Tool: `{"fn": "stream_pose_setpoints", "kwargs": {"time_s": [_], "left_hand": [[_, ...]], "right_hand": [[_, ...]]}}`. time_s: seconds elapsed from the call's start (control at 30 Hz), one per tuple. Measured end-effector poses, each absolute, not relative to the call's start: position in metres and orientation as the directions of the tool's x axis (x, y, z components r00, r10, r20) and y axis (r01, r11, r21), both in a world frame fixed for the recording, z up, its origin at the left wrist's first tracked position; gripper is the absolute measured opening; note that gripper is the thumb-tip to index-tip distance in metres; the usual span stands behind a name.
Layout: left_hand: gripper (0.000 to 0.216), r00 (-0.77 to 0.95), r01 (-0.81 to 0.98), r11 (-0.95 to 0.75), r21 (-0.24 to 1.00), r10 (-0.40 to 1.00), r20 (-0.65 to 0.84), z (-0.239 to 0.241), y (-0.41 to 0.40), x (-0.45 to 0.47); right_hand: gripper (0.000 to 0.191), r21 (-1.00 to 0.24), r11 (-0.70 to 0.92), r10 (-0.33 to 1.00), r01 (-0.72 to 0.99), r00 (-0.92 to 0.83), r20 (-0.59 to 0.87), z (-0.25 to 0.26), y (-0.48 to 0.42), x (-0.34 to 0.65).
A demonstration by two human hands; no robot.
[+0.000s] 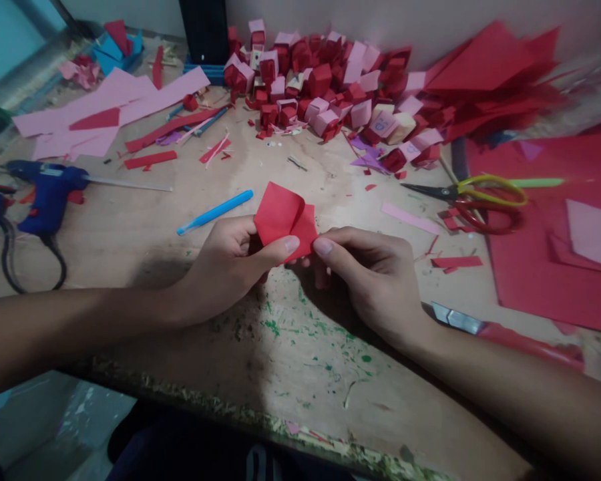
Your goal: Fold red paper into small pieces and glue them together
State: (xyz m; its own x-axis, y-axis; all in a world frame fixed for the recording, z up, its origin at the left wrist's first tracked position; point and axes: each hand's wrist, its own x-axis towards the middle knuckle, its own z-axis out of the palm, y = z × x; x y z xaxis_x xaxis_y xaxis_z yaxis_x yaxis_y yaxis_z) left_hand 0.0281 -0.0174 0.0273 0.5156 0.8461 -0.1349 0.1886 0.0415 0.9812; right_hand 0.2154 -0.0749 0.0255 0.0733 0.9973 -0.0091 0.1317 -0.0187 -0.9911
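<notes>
Bench (290, 361): bare wood, near edge chipped and flecked with green paint.

Left hand (230, 257) and right hand (368, 274) meet over the middle of the bench, just back from the near edge. Both grip the folded red paper (285, 217), which is held slightly above the surface. The left thumb lies across its lower edge with the fingers closed behind it. The right thumb tip presses its lower right corner, with the remaining fingers curled together underneath.

Near right edge: a utility knife (485, 329) lies flat, just beside the right forearm.

Right side: red paper sheets (541, 267) overlap, reaching the right edge.

Mid bench: a blue pen (215, 212) lies just beyond the left hand. A pink strip (409, 218) lies beyond the right hand. Scissors (475, 197), with yellow and red handles, rest partly on the red sheets.

Left edge: a blue glue gun (50, 190) lies on its side with its cord looped toward the near edge.

Far edge: a pile of small paper boxes (330, 87), red and pink, is heaped against the wall. Pink paper offcuts (105, 107) lie toward the far left corner.
</notes>
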Motion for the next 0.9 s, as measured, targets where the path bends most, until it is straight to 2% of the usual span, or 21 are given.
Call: {"fn": "stream_pose_setpoints", "kwargs": {"time_s": [0.57,0.9], "left_hand": [[0.021,0.505,0.204,-0.032,0.978,0.860,-0.077,0.0281,-0.0177,0.0305],[0.033,0.457,0.253,-0.014,0.967,0.883,-0.106,0.0282,-0.0184,0.0299]], "right_hand": [[0.034,-0.983,-0.026,0.996,0.180,0.086,-0.011,0.0263,-0.0743,0.2149],[0.027,-0.976,-0.004,0.998,0.216,0.061,0.010,0.0256,-0.0737,0.2147]]}}
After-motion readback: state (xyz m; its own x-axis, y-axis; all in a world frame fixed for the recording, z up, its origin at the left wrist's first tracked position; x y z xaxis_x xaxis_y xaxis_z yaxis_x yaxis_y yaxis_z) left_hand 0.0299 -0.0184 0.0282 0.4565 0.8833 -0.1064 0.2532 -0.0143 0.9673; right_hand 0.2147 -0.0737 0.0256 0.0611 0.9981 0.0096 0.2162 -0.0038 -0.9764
